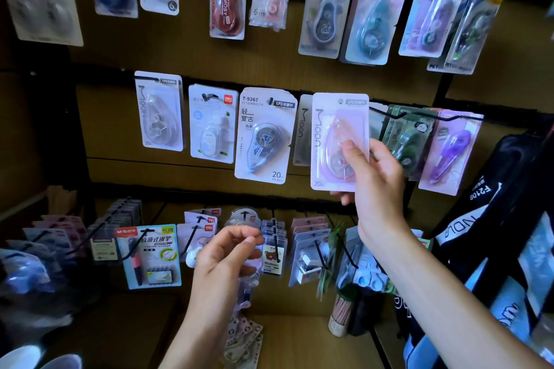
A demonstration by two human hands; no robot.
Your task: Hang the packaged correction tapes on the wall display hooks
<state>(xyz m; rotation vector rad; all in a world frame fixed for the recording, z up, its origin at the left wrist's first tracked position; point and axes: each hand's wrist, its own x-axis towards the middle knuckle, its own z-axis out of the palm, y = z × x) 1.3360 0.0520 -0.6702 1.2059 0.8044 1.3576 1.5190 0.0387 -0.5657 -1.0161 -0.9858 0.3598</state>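
Observation:
My right hand (374, 171) pinches a pink "Moon" correction tape pack (332, 135) by its lower right part, thumb on the front. It holds the pack upright against the middle row of the wall display. The pack's hang hole is at its top, and a bare black hook (389, 115) juts out just to its right. Another "Moon" pack (303, 129) hangs directly behind it on the left. Lower down, my left hand (223, 257) has curled fingers round pale purple packs (247, 287) seen edge-on.
Three rows of hooks carry hanging stationery packs: a T-9267 pack (263, 135), a purple tape pack (449, 153), a white "Moon" pack (159, 111). A black bag (497, 195) hangs at the right. A cardboard box (299, 338) sits below.

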